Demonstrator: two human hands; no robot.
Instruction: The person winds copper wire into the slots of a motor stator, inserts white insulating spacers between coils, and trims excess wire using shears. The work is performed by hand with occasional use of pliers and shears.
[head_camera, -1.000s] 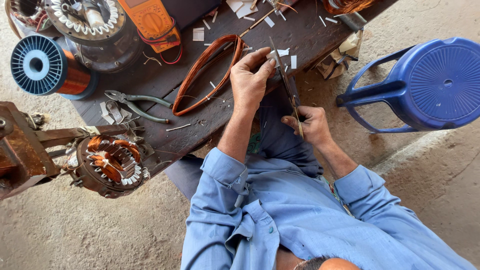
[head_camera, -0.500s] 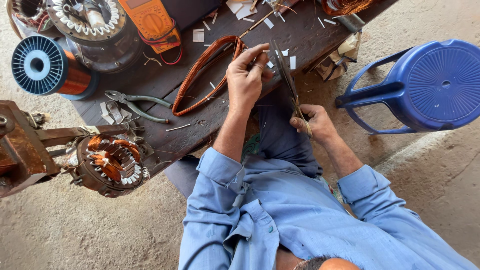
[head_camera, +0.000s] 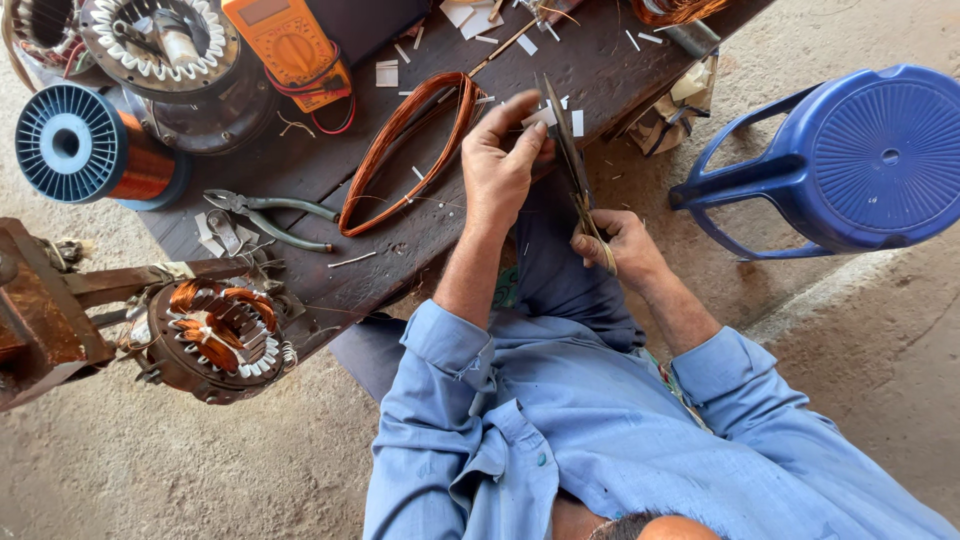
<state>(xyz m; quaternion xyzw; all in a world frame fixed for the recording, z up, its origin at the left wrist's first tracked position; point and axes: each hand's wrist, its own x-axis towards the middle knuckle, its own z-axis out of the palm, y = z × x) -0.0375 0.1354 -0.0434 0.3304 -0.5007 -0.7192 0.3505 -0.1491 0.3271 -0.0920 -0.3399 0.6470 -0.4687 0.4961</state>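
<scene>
1. My right hand (head_camera: 618, 240) grips the handles of the scissors (head_camera: 572, 170), fingers closed around them.
2. My left hand (head_camera: 503, 160) pinches a small white paper strip (head_camera: 540, 117) against the blades.
3. The copper wire coil (head_camera: 405, 150) lies on the dark workbench (head_camera: 600, 70), at nine o'clock from my left hand.
4. The pliers (head_camera: 268, 215) rest farther toward nine o'clock.

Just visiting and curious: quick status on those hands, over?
Left hand pinching small white strip at bench edge. Right hand gripping scissors, blades at the strip. Copper wire coil lies beside, apart.
</scene>
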